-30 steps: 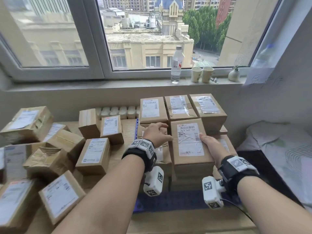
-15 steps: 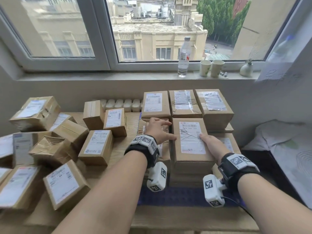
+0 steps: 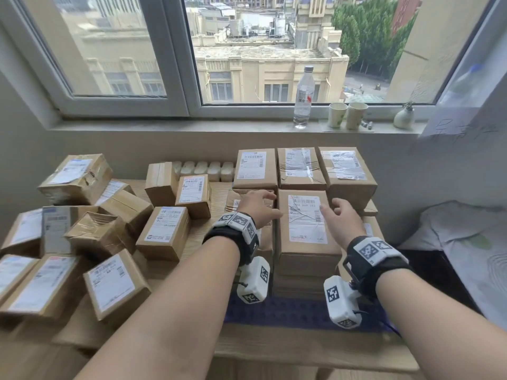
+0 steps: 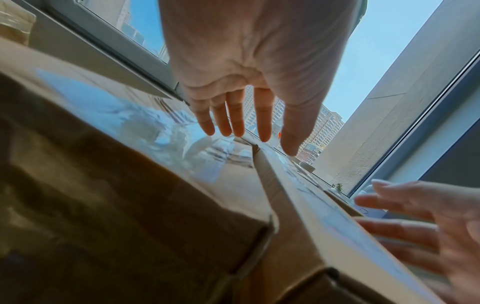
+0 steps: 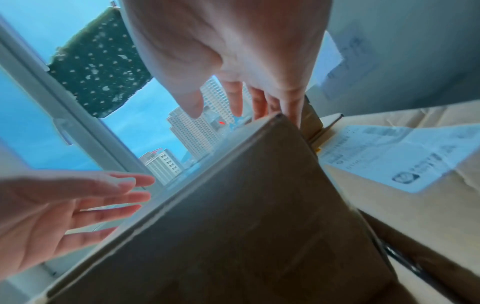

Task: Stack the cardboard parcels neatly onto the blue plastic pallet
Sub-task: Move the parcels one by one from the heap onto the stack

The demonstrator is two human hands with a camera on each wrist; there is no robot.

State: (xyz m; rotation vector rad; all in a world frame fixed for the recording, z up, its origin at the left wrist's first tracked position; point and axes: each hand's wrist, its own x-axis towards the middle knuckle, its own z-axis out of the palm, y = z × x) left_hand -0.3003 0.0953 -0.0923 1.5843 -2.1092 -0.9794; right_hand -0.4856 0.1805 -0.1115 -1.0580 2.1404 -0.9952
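Note:
A brown cardboard parcel (image 3: 307, 237) with a white label lies on top of the middle front stack on the blue pallet (image 3: 296, 311). Behind it stand three labelled parcels (image 3: 300, 168) in a row. My left hand (image 3: 259, 208) hovers just left of the top parcel, over a lower parcel (image 3: 241, 200), fingers straight and spread, holding nothing. My right hand (image 3: 340, 215) hovers at the parcel's right far edge, fingers loose and also empty. In the wrist views the left hand (image 4: 246, 123) and right hand (image 5: 246, 102) show extended fingers beside the parcel's side (image 5: 246, 205).
Several loose parcels (image 3: 164, 231) lie jumbled on the wooden table (image 3: 203, 242) to the left. A water bottle (image 3: 303, 97), two paper cups (image 3: 347, 115) and a small vase (image 3: 403, 117) stand on the window sill. Bedding (image 3: 466, 242) lies at the right.
Both hands have come off the top parcel's sides and now hover with spread fingers. The parcel stays on its stack. The head view has shifted slightly.

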